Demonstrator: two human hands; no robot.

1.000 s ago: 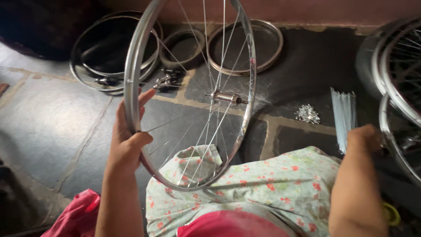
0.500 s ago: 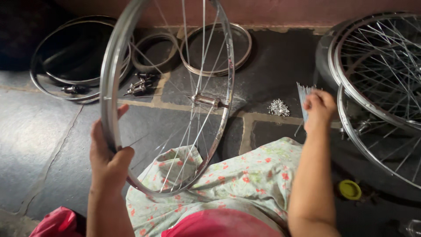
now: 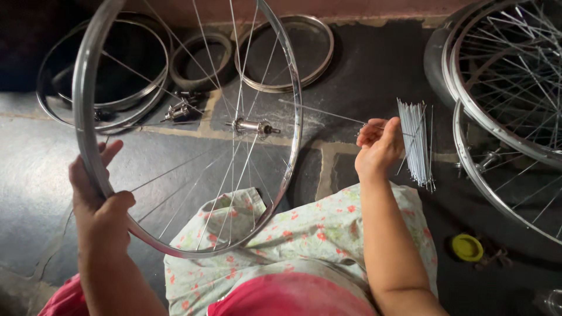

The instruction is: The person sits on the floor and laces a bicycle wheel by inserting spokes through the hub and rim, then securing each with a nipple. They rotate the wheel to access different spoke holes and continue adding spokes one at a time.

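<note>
My left hand (image 3: 98,194) grips the left side of a silver bicycle wheel rim (image 3: 86,111), which stands upright over my lap. The rim has a metal hub (image 3: 253,126) at its centre and only part of its spokes fitted. My right hand (image 3: 379,146) is lifted to the right of the wheel and pinches one thin loose spoke (image 3: 322,111) that points left toward the rim. A bundle of loose silver spokes (image 3: 415,143) lies on the dark floor just right of that hand.
Bare rims (image 3: 99,76) and a round metal ring (image 3: 307,52) lie on the stone floor beyond the wheel, with a spare hub (image 3: 178,110). Spoked wheels (image 3: 509,93) are stacked at the right. A small yellow cap (image 3: 466,247) sits lower right. Flowered cloth (image 3: 316,234) covers my lap.
My right hand reached out to the spoke bundle, then came back toward the wheel with a single spoke. The left hand kept its hold on the rim.
</note>
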